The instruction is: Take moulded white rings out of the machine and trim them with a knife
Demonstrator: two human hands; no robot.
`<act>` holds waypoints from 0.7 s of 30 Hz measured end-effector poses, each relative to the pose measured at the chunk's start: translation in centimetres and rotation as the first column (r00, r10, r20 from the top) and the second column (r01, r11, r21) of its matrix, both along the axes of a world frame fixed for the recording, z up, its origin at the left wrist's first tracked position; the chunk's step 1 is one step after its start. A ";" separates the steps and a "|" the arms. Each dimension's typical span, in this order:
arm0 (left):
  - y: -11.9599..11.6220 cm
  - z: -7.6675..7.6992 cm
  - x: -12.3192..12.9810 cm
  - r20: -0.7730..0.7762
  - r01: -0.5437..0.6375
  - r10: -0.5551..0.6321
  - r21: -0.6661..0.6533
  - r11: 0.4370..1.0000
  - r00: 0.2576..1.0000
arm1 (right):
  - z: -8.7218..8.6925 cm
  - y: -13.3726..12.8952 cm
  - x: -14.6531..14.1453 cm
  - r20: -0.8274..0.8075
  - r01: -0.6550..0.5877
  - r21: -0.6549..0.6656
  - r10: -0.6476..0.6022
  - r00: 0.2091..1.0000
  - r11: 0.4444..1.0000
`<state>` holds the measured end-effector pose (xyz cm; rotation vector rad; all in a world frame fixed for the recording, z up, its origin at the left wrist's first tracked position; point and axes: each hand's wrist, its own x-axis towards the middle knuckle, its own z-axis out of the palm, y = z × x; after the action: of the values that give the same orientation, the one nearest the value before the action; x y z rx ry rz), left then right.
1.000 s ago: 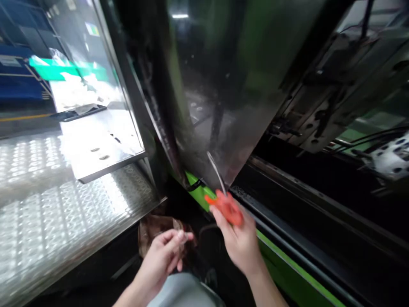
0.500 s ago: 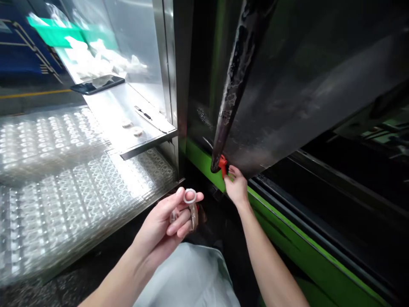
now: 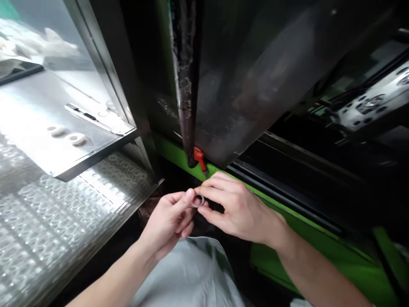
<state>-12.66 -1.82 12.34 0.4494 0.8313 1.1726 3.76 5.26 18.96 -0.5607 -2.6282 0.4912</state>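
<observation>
A small pale ring (image 3: 202,201) is pinched between the thumb and fingers of my left hand (image 3: 171,217), in front of my body. My right hand (image 3: 234,204) reaches in from the right, its thumb and fingertips at the ring's right edge. Both hands' fingertips meet around the ring. Just beyond them a red nozzle-like tool (image 3: 200,158) hangs by the lower end of a worn dark bar (image 3: 187,94).
A metal shelf (image 3: 76,155) at the left carries two white rings (image 3: 76,138), a cutter knife (image 3: 86,115) and a dark flat device (image 3: 19,70). Clear trays of rings (image 3: 60,213) lie below it. A green machine edge (image 3: 287,217) runs along the right.
My right hand has left the red tool and come to the ring in my left hand. The view has shifted right, and more of the machine's interior shows.
</observation>
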 end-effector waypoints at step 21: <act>6.2 0.1 11.5 0.076 -0.020 0.045 -0.302 0.953 0.996 | -3.9 6.4 14.8 -0.045 0.111 -0.111 -0.116 0.992 0.988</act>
<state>-1.14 4.35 12.44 0.1365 0.9308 1.0646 18.57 11.68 15.09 -0.7178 -2.5161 0.6070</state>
